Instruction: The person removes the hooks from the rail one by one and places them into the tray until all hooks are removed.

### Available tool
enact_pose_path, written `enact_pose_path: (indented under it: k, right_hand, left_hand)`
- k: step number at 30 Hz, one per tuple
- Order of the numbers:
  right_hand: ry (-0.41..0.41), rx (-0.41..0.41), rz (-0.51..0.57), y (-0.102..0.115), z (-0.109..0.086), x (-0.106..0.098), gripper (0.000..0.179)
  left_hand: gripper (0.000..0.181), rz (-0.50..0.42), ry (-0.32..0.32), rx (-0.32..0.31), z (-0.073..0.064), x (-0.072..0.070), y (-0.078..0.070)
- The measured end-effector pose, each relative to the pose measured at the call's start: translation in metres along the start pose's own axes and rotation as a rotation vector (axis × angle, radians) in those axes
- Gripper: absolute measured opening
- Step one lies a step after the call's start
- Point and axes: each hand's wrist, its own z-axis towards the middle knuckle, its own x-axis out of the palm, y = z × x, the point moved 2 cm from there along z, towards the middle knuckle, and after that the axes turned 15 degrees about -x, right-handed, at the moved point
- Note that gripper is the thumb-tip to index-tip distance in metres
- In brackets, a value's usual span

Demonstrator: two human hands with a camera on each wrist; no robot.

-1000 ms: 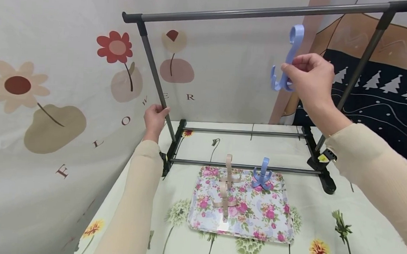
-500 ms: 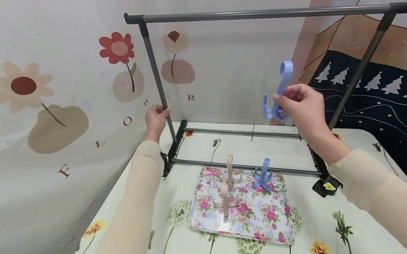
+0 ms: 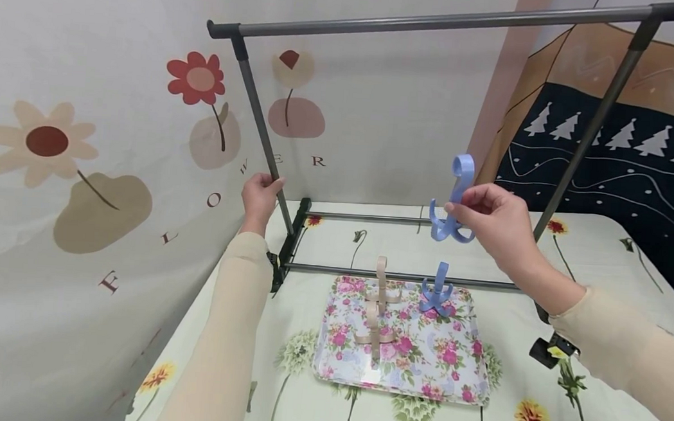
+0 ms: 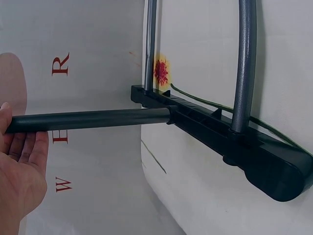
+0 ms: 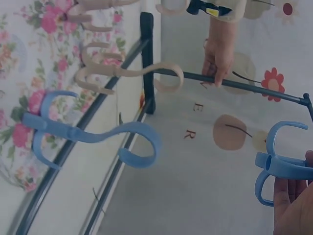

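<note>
My left hand (image 3: 258, 199) grips the left upright post (image 3: 256, 112) of a grey metal rack, low down. In the left wrist view its fingers curl under the post (image 4: 93, 120). My right hand (image 3: 500, 230) pinches a blue multi-prong S-hook (image 3: 458, 189) between thumb and fingers, its loop up and prongs down. It is in the air inside the frame, well below the top bar (image 3: 441, 25). Under it, another blue hook (image 3: 438, 295) and two beige hooks (image 3: 372, 325) lie on a floral tray (image 3: 460, 379).
The rack's right upright (image 3: 600, 114) slants behind my right hand. Two low crossbars (image 3: 333, 270) join the black feet (image 4: 205, 127), and the tray lies against the front one. A flower-print cloth (image 3: 216, 383) covers the table. Printed curtains hang behind and at left.
My right hand has come down from near the top bar with the blue hook, shifting slightly left. My left hand stays on the post.
</note>
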Motion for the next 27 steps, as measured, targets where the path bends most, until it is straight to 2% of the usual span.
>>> enact_pose_path:
  k: [7, 13, 27]
  right_hand:
    - [0.062, -0.029, 0.001, -0.01, -0.02, 0.005, 0.031]
    - [0.111, -0.018, 0.005, -0.019, -0.037, 0.013, 0.026]
    - [0.171, 0.097, 0.029, -0.04, -0.078, 0.039, 0.018]
  left_hand:
    - [0.026, 0.003, 0.001, 0.001, 0.001, 0.001, 0.0]
    - [0.027, 0.005, -0.005, 0.0, 0.002, 0.001, 0.001]
    - [0.031, 0.015, -0.009, 0.005, 0.004, 0.001, 0.002]
